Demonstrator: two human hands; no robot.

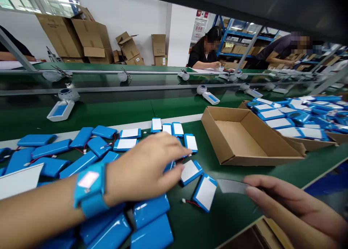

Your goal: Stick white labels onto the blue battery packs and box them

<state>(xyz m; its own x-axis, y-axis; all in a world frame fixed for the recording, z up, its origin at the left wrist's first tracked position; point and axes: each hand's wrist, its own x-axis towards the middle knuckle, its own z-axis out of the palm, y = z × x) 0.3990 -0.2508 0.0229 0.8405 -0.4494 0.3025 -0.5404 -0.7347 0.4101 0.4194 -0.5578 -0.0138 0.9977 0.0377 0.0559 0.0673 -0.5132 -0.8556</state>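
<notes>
My left hand (148, 165) reaches over the battery packs, its thumb and fingers apart, with nothing visible between them. Just beyond its fingertips lies a blue battery pack (191, 171) with a white pad on top. Nearer to me, another padded battery pack (206, 193) has its red wire and white plug trailing left. My right hand (282, 201) pinches a thin, greyish-white flat strip (233, 186) between thumb and forefinger, held to the right of that pack. Bare blue battery packs (152, 227) lie under and around my left forearm, which wears a blue wrist strap (91, 191).
An open cardboard tray (239, 136) sits right of centre. Behind it, another box holds many padded batteries (282, 114). A white sheet (20, 180) lies at left. White devices (61, 109) rest on the green conveyor (136, 109) beyond metal rails. Co-workers sit across the line.
</notes>
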